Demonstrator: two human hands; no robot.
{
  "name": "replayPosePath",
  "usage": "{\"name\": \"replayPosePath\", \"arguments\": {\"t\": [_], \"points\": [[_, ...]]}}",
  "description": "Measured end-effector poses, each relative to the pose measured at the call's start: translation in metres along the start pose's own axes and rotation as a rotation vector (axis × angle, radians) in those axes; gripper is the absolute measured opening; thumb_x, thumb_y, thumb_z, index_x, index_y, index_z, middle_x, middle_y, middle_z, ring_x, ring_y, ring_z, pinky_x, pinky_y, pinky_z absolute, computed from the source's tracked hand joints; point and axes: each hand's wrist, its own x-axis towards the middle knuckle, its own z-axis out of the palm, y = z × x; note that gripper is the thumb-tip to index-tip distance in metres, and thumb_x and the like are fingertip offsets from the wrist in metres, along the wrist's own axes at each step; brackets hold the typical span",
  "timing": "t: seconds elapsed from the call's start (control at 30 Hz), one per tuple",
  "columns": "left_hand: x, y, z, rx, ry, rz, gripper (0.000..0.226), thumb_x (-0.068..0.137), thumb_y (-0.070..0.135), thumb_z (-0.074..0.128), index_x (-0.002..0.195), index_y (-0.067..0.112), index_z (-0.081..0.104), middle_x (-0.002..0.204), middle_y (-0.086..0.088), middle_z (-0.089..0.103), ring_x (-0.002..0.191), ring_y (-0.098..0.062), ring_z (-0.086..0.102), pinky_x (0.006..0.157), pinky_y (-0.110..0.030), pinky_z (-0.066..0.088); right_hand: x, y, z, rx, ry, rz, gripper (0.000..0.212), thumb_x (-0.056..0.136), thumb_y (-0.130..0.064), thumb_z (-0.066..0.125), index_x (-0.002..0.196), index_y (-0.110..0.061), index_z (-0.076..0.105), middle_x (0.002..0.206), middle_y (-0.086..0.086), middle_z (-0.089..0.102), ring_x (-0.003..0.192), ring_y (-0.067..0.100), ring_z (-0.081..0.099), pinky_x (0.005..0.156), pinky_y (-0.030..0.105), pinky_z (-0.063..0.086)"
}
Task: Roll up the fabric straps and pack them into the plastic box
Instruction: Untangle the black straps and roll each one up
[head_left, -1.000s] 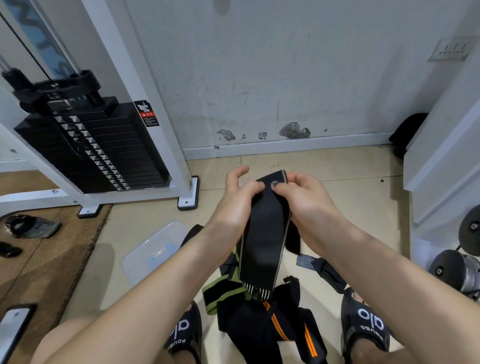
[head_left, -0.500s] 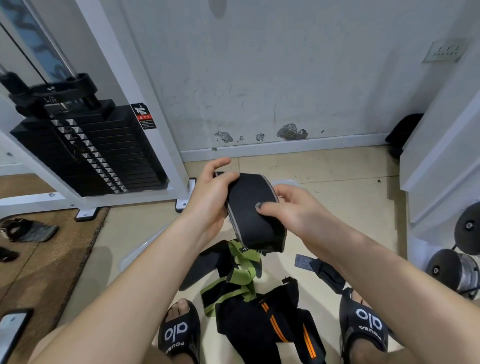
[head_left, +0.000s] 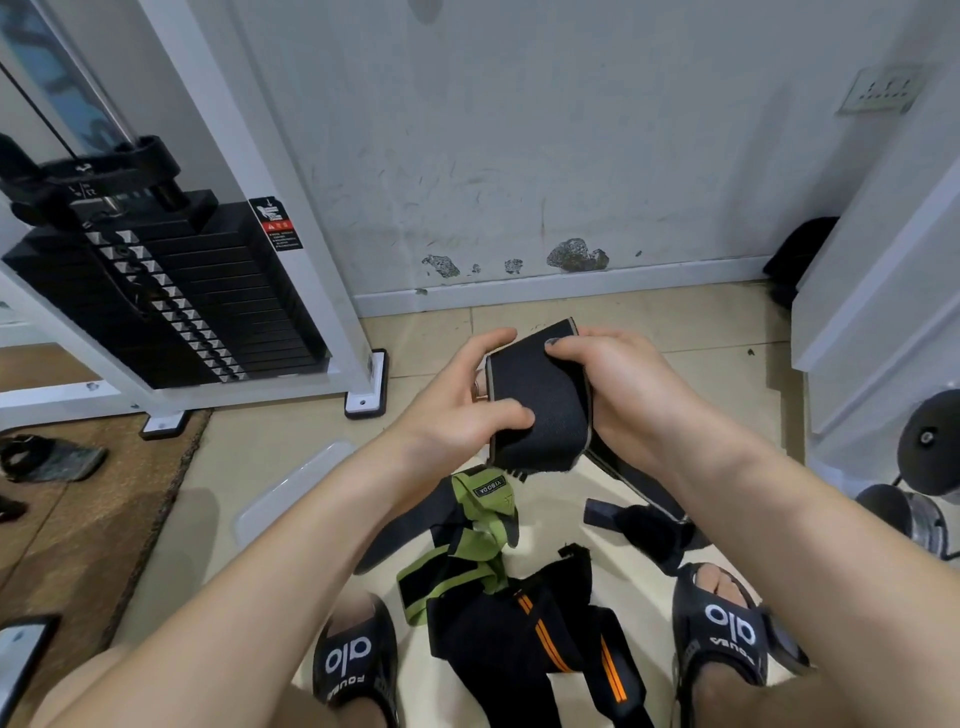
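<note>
Above tiled floor (head_left: 675, 322), black strap (head_left: 535, 410) between left hand (head_left: 457, 410) and right hand (head_left: 618, 395) grips

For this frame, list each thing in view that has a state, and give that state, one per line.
black strap: partly rolled, held up off the floor by both hands.
left hand: grips the roll's left side.
right hand: grips the roll's right side.
green strap: unrolled, lying crumpled on the floor.
orange-striped strap: unrolled, on the floor.
plastic box: on the floor, mostly hidden by the left arm.
</note>
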Motion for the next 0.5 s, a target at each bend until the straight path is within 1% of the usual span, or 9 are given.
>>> {"name": "replayPosePath", "arguments": {"t": [0.07, 0.13, 0.2, 0.27, 0.3, 0.33, 0.4, 0.47, 0.5], "points": [[0.001, 0.000, 0.000, -0.054, 0.025, 0.025, 0.065, 0.092, -0.013, 0.057, 0.145, 0.023, 0.049, 0.089, -0.005, 0.068, 0.078, -0.012, 0.068, 0.070, -0.021, 0.054, -0.001, -0.002, -0.003, -0.003, -0.033, 0.033, 0.030, 0.100, -0.008, 0.055, 0.123, 0.011, 0.061, 0.101, 0.025, 0.067, 0.086, 0.032, 0.066, 0.079, 0.042, 0.052], [0.003, 0.003, -0.001, -0.131, 0.094, 0.014, 0.059, 0.094, -0.010, 0.057, 0.141, 0.025, 0.055, 0.086, -0.007, 0.068, 0.080, -0.018, 0.068, 0.073, -0.025, 0.056, -0.004, -0.001, -0.002, -0.062, -0.091, 0.078, 0.027, 0.102, -0.013, 0.055, 0.120, 0.003, 0.068, 0.103, 0.021, 0.073, 0.087, 0.029, 0.069, 0.081, 0.040, 0.054], [0.006, 0.005, -0.002, -0.144, 0.133, -0.009, 0.053, 0.095, -0.007, 0.056, 0.137, 0.026, 0.058, 0.096, -0.015, 0.065, 0.087, -0.021, 0.067, 0.082, -0.030, 0.057, -0.005, 0.002, -0.001, -0.120, -0.125, 0.099, 0.025, 0.102, -0.017, 0.056, 0.116, -0.003, 0.071, 0.101, 0.012, 0.077, 0.086, 0.022, 0.070, 0.082, 0.037, 0.054], [0.008, 0.004, -0.003, -0.166, 0.143, -0.039, 0.049, 0.096, -0.005, 0.055, 0.134, 0.025, 0.060, 0.107, -0.021, 0.065, 0.092, -0.024, 0.066, 0.087, -0.034, 0.054, -0.004, 0.005, 0.001, -0.169, -0.107, 0.088, 0.025, 0.100, -0.019, 0.060, 0.121, -0.006, 0.065, 0.098, 0.005, 0.073, 0.084, 0.017, 0.066, 0.078, 0.034, 0.053], [0.007, 0.004, -0.003, -0.165, 0.146, -0.052, 0.048, 0.095, -0.005, 0.055, 0.133, 0.025, 0.060, 0.107, -0.020, 0.064, 0.092, -0.024, 0.065, 0.088, -0.035, 0.053, -0.004, 0.006, 0.001, -0.185, -0.084, 0.078, 0.029, 0.099, -0.018, 0.063, 0.126, -0.011, 0.059, 0.102, 0.004, 0.071, 0.086, 0.017, 0.066, 0.079, 0.034, 0.055], [0.008, 0.004, -0.004, -0.158, 0.154, -0.058, 0.048, 0.094, -0.004, 0.056, 0.132, 0.024, 0.060, 0.106, -0.018, 0.064, 0.092, -0.025, 0.064, 0.088, -0.037, 0.053, -0.003, 0.006, 0.001, -0.191, -0.060, 0.069, 0.036, 0.097, -0.015, 0.065, 0.131, -0.016, 0.053, 0.108, 0.006, 0.071, 0.089, 0.018, 0.067, 0.084, 0.037, 0.057], [0.009, 0.004, -0.005, -0.123, 0.168, -0.056, 0.054, 0.083, 0.001, 0.063, 0.131, 0.026, 0.059, 0.101, -0.014, 0.067, 0.091, -0.025, 0.064, 0.089, -0.039, 0.053, -0.004, 0.006, 0.002, -0.169, -0.046, 0.047, 0.048, 0.095, -0.008, 0.066, 0.137, -0.022, 0.049, 0.113, 0.011, 0.073, 0.093, 0.021, 0.070, 0.093, 0.041, 0.058], [0.007, 0.007, -0.009, -0.075, 0.168, -0.051, 0.070, 0.066, 0.009, 0.065, 0.132, 0.032, 0.056, 0.088, -0.004, 0.069, 0.085, -0.022, 0.066, 0.086, -0.037, 0.055, -0.005, 0.004, 0.004, -0.116, -0.069, 0.023, 0.052, 0.093, -0.003, 0.067, 0.138, -0.022, 0.050, 0.112, 0.014, 0.074, 0.092, 0.023, 0.072, 0.091, 0.038, 0.059], [0.004, 0.009, -0.012, -0.040, 0.170, -0.049, 0.077, 0.061, 0.011, 0.064, 0.133, 0.035, 0.053, 0.080, 0.002, 0.068, 0.081, -0.019, 0.065, 0.084, -0.036, 0.055, -0.005, 0.004, 0.005, -0.090, -0.081, 0.013, 0.052, 0.093, -0.001, 0.066, 0.138, -0.021, 0.051, 0.111, 0.015, 0.074, 0.092, 0.023, 0.072, 0.088, 0.036, 0.060]]}}
